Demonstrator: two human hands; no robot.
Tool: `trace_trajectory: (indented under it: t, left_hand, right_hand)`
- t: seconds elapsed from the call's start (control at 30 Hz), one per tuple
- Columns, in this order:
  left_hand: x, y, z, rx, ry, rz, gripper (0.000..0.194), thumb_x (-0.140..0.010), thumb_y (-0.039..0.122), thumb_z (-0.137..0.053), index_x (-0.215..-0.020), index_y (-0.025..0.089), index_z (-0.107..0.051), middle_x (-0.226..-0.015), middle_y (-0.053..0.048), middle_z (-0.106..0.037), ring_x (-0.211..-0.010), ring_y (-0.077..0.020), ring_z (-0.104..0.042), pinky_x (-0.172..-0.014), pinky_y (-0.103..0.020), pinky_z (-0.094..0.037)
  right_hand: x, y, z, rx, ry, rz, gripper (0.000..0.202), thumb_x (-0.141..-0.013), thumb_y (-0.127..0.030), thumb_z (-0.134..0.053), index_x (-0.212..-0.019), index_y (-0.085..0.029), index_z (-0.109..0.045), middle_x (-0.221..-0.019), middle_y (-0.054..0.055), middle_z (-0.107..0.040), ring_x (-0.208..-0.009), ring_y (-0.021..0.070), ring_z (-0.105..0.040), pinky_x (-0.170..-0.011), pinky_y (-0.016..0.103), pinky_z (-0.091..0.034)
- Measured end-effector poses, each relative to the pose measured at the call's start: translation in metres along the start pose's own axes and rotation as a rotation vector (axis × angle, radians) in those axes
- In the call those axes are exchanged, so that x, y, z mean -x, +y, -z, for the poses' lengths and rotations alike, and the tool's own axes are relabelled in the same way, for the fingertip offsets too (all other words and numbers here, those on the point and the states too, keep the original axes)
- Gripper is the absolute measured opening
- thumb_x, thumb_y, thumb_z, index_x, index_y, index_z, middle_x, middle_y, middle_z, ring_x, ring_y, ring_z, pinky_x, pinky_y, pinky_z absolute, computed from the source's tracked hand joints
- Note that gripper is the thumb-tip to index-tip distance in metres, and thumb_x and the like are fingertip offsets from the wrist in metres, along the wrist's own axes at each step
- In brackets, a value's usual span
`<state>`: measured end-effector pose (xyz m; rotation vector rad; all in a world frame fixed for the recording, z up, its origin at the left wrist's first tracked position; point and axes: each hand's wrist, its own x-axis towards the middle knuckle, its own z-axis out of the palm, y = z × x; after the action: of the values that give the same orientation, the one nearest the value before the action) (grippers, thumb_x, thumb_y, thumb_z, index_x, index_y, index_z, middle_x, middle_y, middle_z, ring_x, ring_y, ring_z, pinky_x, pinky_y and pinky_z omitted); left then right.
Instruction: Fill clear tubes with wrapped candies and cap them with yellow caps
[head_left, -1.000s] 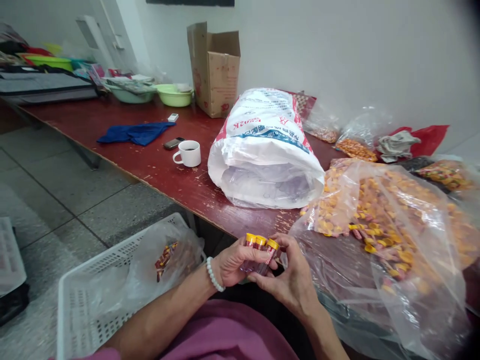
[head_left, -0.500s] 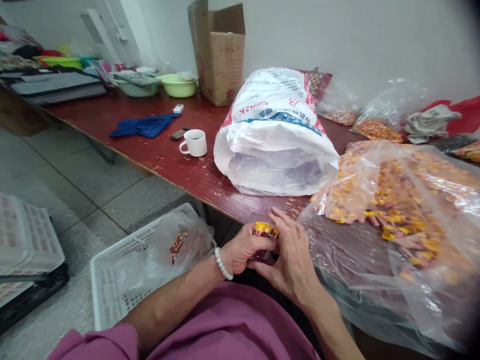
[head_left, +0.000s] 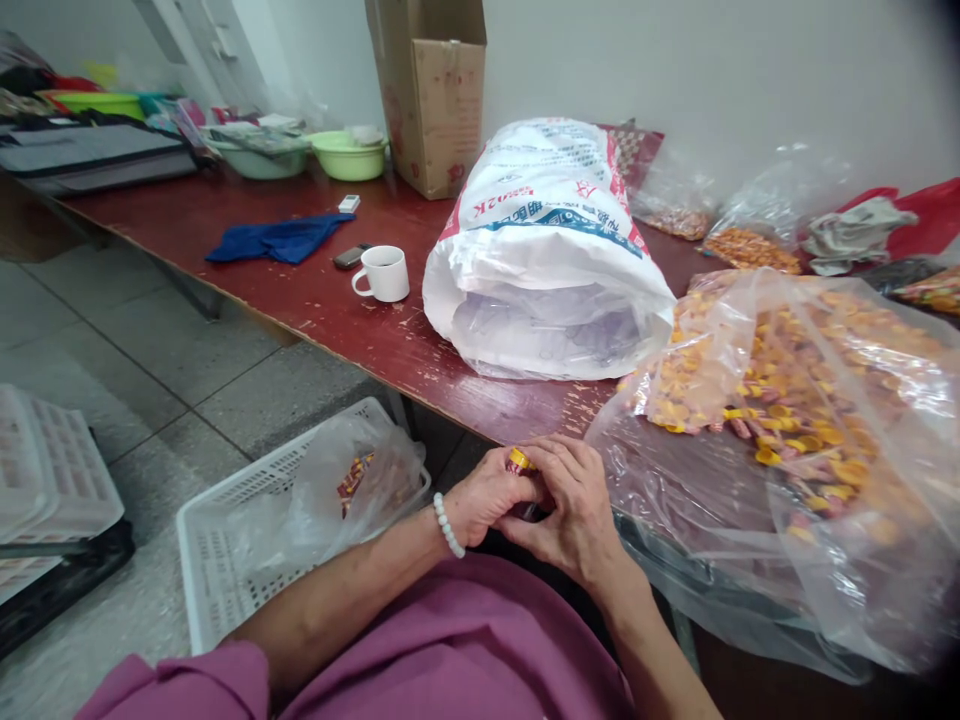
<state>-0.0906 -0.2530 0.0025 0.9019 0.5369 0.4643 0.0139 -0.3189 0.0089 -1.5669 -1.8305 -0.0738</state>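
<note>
Yellow-capped tubes [head_left: 519, 462] are held in front of the open mouth of the white sack [head_left: 559, 215], below its near edge and just off the red table [head_left: 337, 325]; how many there are is hidden by the fingers. They are gripped by the left hand [head_left: 486, 500], its thumb laid across them. By the right hand [head_left: 576, 500] they are covered from the other side, its fingers curled over the top; whether anything is pinched by those fingertips cannot be told. A pale bead bracelet [head_left: 448, 525] is worn on the left wrist. To the right of the sack, many yellow and pink pieces [head_left: 825, 450] are covered in part by a clear plastic sheet [head_left: 697, 510]. To the sack's left, a white mug [head_left: 388, 276] is set on the table, with a blue cloth [head_left: 277, 240] laid farther left. Left of the sack and lower down, a white crate [head_left: 255, 480] is seen, in which a clear bag [head_left: 315, 540] is held.
</note>
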Motion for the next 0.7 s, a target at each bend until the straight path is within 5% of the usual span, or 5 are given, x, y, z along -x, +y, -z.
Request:
trace_trajectory:
  t: [0.13,0.37,0.6,0.7]
  left_hand:
    - [0.001,0.003,0.002,0.007,0.007,-0.012,0.019,-0.053,0.003,-0.06,-0.069,0.013,-0.059,-0.067,0.003,-0.054,-0.063,-0.0096,-0.049,-0.062,-0.022,-0.04]
    - [0.007,0.001,0.012,0.024,0.007,0.076,0.013,-0.051,0.007,-0.06,-0.061,0.013,-0.056,-0.059,0.004,-0.051,-0.057,-0.0082,-0.046,-0.059,-0.022,-0.038]
    - [0.014,-0.019,0.013,0.143,0.066,0.157,0.018,-0.047,0.009,-0.067,-0.064,0.011,-0.062,-0.06,0.003,-0.055,-0.061,-0.0097,-0.051,-0.06,-0.022,-0.041]
    - [0.019,-0.015,0.029,0.126,0.067,0.136,0.019,-0.05,0.013,-0.069,-0.068,0.01,-0.063,-0.062,0.002,-0.056,-0.057,-0.0086,-0.051,-0.056,-0.021,-0.042]
  right_hand:
    - [-0.002,-0.004,-0.003,-0.002,-0.005,-0.005,0.048,-0.058,-0.034,-0.074,-0.101,-0.021,-0.056,-0.102,0.007,-0.067,-0.099,0.0277,-0.056,-0.09,0.044,-0.039]
    - [0.008,-0.005,-0.015,-0.024,-0.053,-0.008,0.073,-0.061,-0.027,-0.074,-0.127,-0.014,-0.045,-0.118,0.014,-0.059,-0.107,0.0288,-0.052,-0.089,0.044,-0.041]
    - [0.01,-0.002,-0.019,0.035,-0.141,0.115,0.06,-0.062,-0.039,-0.075,-0.114,-0.019,-0.054,-0.1,0.009,-0.066,-0.095,0.0276,-0.058,-0.082,0.043,-0.042]
    - [0.007,-0.008,-0.026,0.055,-0.191,0.09,0.071,-0.065,-0.049,-0.073,-0.124,-0.019,-0.049,-0.121,0.014,-0.059,-0.11,0.0323,-0.052,-0.087,0.047,-0.042]
